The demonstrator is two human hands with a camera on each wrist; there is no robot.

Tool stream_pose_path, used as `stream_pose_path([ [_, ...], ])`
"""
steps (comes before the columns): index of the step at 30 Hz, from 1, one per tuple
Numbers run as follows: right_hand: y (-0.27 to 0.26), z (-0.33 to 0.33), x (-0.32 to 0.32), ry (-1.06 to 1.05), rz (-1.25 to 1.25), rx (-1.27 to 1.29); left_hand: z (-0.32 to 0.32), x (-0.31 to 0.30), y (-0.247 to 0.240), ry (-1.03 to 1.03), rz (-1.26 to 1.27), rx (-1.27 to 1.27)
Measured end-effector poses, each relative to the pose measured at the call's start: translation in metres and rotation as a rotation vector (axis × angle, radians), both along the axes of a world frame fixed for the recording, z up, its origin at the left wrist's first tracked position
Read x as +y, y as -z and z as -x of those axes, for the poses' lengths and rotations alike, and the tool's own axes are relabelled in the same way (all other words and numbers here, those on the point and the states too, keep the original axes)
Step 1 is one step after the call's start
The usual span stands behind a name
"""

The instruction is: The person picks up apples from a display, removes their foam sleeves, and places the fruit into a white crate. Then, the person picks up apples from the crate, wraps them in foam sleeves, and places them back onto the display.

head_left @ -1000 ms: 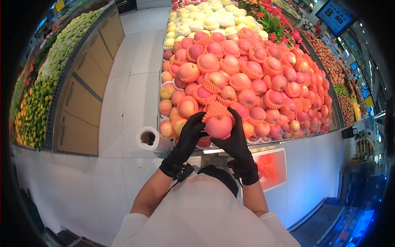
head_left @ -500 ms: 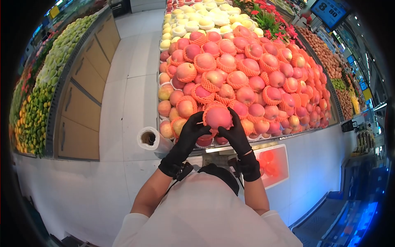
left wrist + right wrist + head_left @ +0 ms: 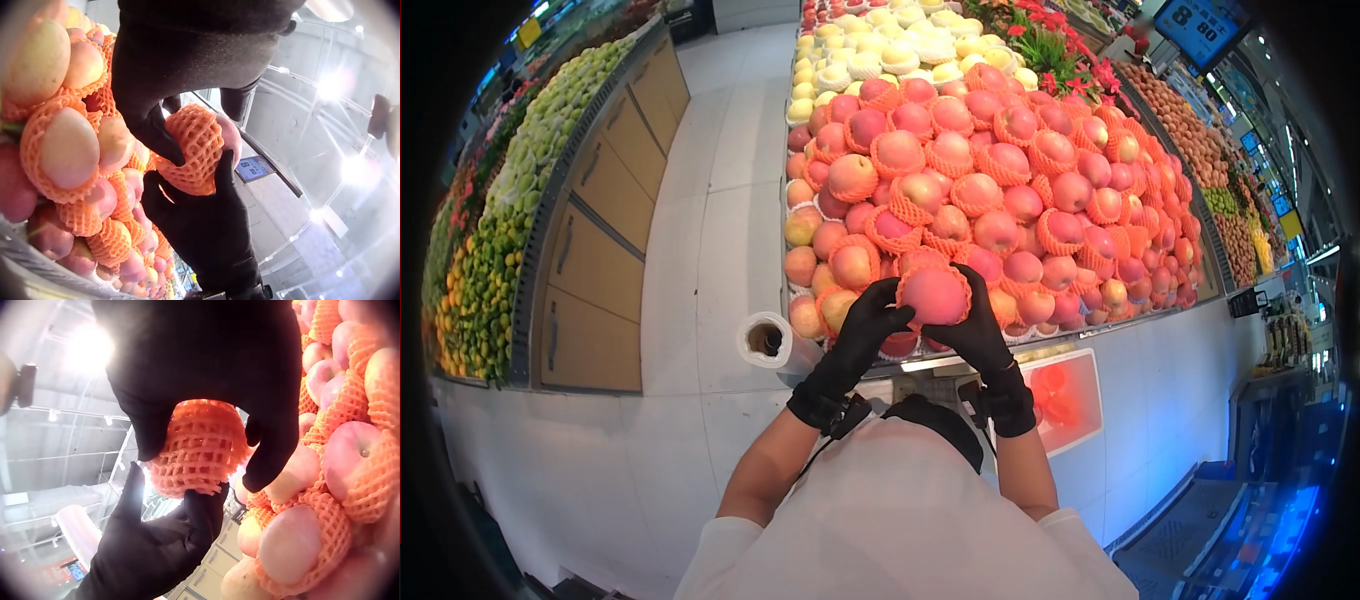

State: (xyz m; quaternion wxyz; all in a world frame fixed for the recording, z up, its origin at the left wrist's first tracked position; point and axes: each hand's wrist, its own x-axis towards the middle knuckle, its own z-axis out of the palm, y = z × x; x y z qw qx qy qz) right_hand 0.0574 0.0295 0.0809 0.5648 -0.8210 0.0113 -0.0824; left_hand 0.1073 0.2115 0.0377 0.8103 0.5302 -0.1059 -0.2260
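Note:
Between my two black-gloved hands is a pink-red apple (image 3: pixel 937 296) wrapped in an orange foam net (image 3: pixel 195 147), held at the near edge of the apple pile (image 3: pixel 1000 190). My left hand (image 3: pixel 863 328) grips it from the left, fingers and thumb bent around the net. From the other side, my right hand (image 3: pixel 977 325) curls round it too, its thumb across the near side. In the head view the apple's bare face points up at me. The right wrist view shows the net (image 3: pixel 200 453) covering most of the apple, with both hands meeting on it.
A roll of clear plastic bags (image 3: pixel 765 341) stands at the pile's near left corner. Below the display edge, a white foam box (image 3: pixel 1065 400) holds orange-red items. Yellow netted fruit (image 3: pixel 900 50) lies behind the apples, and a green fruit stand (image 3: pixel 530 180) is across the aisle.
The apple has turned in my hands: its netted top faced away before, and now its bare face is tipped upward. My right thumb has shifted along its near side. Both hands keep hold of it.

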Motion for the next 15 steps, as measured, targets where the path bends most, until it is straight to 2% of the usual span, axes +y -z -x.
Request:
stream_pose_path([
  [5,-0.008,0.007,0.001,0.049,0.029,-0.062,0.003,-0.003,0.004,-0.081,-0.132,-0.185],
  [8,0.008,0.002,-0.008,0.102,0.046,-0.097,0.0,-0.006,0.016,-0.066,0.031,-0.067],
  [11,0.005,0.002,-0.006,0.123,0.139,-0.151,0.003,-0.012,0.003,-0.015,0.172,-0.005],
  [15,0.01,0.011,-0.003,0.187,0.401,-0.219,0.006,-0.014,0.001,0.057,0.006,-0.108],
])
